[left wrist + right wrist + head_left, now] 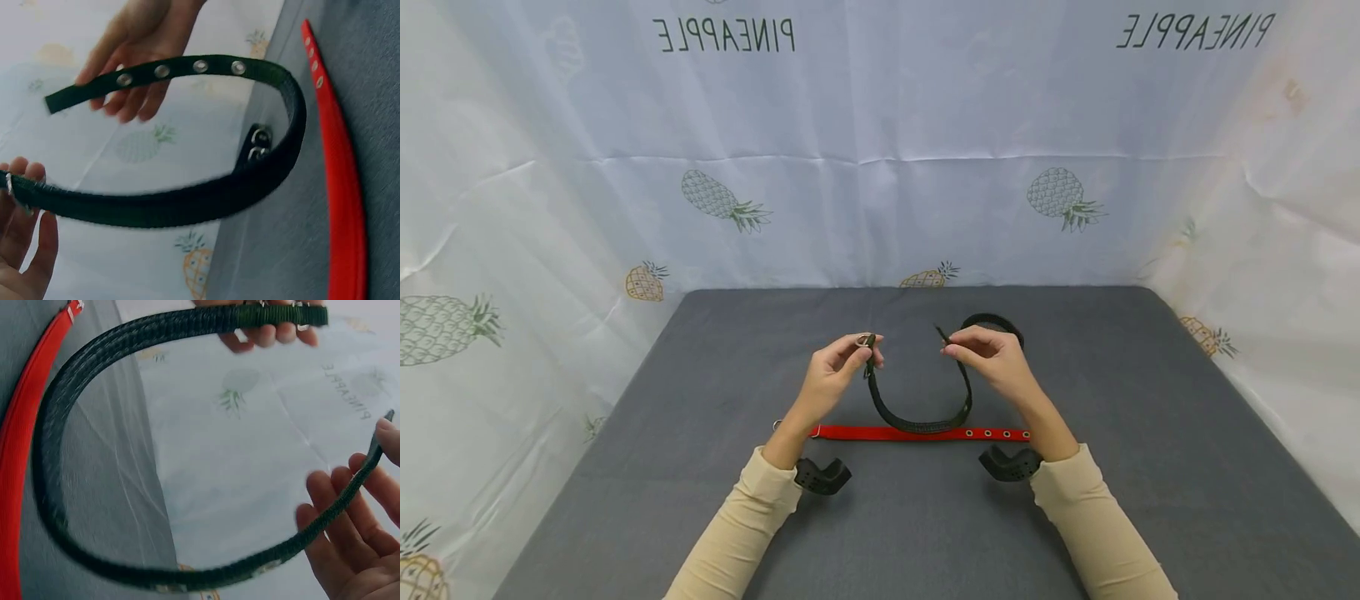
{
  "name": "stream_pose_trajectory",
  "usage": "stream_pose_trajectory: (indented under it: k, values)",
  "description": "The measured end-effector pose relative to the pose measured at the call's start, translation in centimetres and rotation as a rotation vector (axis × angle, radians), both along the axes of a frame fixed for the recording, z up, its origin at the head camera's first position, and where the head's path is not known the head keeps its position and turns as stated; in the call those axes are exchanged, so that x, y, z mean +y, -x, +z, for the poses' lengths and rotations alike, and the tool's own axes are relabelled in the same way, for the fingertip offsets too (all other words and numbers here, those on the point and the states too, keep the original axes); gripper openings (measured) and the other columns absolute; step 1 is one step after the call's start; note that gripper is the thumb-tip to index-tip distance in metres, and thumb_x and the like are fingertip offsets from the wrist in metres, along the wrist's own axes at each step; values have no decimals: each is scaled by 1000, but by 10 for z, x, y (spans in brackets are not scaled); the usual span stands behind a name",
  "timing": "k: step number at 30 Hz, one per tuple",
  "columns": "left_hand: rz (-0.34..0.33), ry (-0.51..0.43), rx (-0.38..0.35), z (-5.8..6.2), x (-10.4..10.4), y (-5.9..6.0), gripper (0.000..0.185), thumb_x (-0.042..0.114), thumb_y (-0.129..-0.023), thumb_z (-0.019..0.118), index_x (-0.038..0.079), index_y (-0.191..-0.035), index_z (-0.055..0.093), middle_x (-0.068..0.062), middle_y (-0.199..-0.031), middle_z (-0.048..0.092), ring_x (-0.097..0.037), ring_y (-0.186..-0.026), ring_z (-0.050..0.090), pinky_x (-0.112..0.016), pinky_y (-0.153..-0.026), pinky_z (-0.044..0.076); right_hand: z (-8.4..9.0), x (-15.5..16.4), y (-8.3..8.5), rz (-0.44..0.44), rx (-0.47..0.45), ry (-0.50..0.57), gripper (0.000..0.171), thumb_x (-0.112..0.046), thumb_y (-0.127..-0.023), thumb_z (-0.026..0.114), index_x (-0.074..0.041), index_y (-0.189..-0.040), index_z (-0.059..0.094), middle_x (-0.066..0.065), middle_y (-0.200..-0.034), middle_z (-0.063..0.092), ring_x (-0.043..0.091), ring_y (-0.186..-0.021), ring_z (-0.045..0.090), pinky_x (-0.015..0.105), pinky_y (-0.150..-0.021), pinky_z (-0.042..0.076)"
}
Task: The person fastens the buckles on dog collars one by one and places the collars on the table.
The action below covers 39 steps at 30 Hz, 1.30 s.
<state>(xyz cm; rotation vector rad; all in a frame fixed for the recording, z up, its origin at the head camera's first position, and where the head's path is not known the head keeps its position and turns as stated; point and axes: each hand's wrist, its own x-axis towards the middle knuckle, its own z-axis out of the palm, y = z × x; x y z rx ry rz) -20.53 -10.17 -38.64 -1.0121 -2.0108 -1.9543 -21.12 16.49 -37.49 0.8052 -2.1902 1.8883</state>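
Above the grey desk (700, 467), the left hand (832, 377) pinches the buckle end of a dark green woven collar (917, 423) at nine o'clock, the right hand (992, 357) pinches its eyelet end at three o'clock. A flat red eyelet collar (917, 433) lies beneath at six o'clock.

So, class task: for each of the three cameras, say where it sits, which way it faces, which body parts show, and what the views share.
Head: worn on the head, looking forward and down at the grey table; both sleeves, left hand and right hand show, holding the black collar.
Left wrist: looks across the left hand's fingers toward the right hand.
Right wrist: looks across the right hand's fingers toward the left hand.
Shared: all three show the black collar and the red collar.
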Motion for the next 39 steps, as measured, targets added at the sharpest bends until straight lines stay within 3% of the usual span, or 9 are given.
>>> stream_pose_trajectory:
  k: [4, 6, 10, 13, 21, 24, 26, 32, 39]
  values:
    - [-17, -5, -23, -4, 6, 0, 39, 20, -101, 49, -12, -122, 56, -11, -89, 63, -1, -81, 63, -22, -85, 55, 1, -10, -2, 43, -55, 18, 15, -3, -91, 64, 4, -103, 67, -19, -87, 73, -2, -81, 70, 18, -78, 57]
    - [-9, -14, -28, -5, 8, 0, 40, 22, -101, 49, -11, -123, 56, -20, -91, 62, -2, -79, 63, -23, -84, 56, 2, -14, -2, 49, -68, 30, 17, -4, -92, 63, 5, -105, 66, -18, -85, 72, 0, -77, 70, 20, -75, 57]
    - [26, -37, -38, -4, 12, -1, 41, 22, -101, 50, -11, -125, 56, -2, -97, 67, -2, -80, 62, -21, -86, 55, 5, -20, -3, 46, -103, 37, 28, -6, -92, 63, 16, -109, 60, -17, -83, 71, 2, -71, 67, 21, -69, 57]
    - [39, -59, -57, -2, 14, -2, 41, 20, -100, 52, -11, -127, 55, 12, -98, 66, -1, -81, 62, -19, -86, 54, 7, -23, -4, 30, -135, 24, 31, -7, -92, 63, 18, -111, 58, -18, -82, 70, 2, -68, 63, 21, -67, 55]
    - [7, -79, -90, 1, 16, -6, 40, 16, -101, 50, -13, -129, 50, 16, -99, 67, -7, -75, 60, -16, -69, 47, 7, -25, -5, 9, -145, -25, 27, -6, -92, 64, 14, -110, 61, -17, -78, 66, 6, -63, 57, 25, -62, 52]
    - [-2, -72, -107, -1, 16, -6, 39, 16, -101, 51, -12, -128, 50, 16, -102, 67, -9, -75, 60, -18, -69, 45, 8, -26, -6, 9, -133, -45, 23, -6, -91, 65, 11, -107, 63, -16, -75, 64, 10, -61, 56, 24, -60, 51]
    - [6, -56, -113, -2, 16, -7, 37, 16, -100, 51, -10, -127, 51, 10, -104, 69, -7, -76, 60, -20, -70, 45, 8, -27, -6, 8, -119, -57, 22, -5, -90, 66, 10, -105, 65, -15, -74, 63, 12, -60, 55, 25, -59, 51]
    - [13, 6, -114, -5, 17, -8, 32, 11, -98, 55, -8, -124, 54, -30, -112, 63, -7, -78, 60, -19, -80, 52, 11, -29, -9, -36, -69, -124, 18, -3, -87, 69, 8, -101, 68, -9, -76, 63, 6, -60, 53, 25, -57, 49]
    - [133, 137, 13, -8, 17, -5, 24, 5, -94, 59, -2, -117, 60, -24, -97, 68, -18, -72, 60, -25, -75, 54, 16, -29, -11, -74, -24, -201, 17, -2, -83, 72, 5, -99, 71, 18, -90, 68, 4, -62, 51, 20, -58, 43]
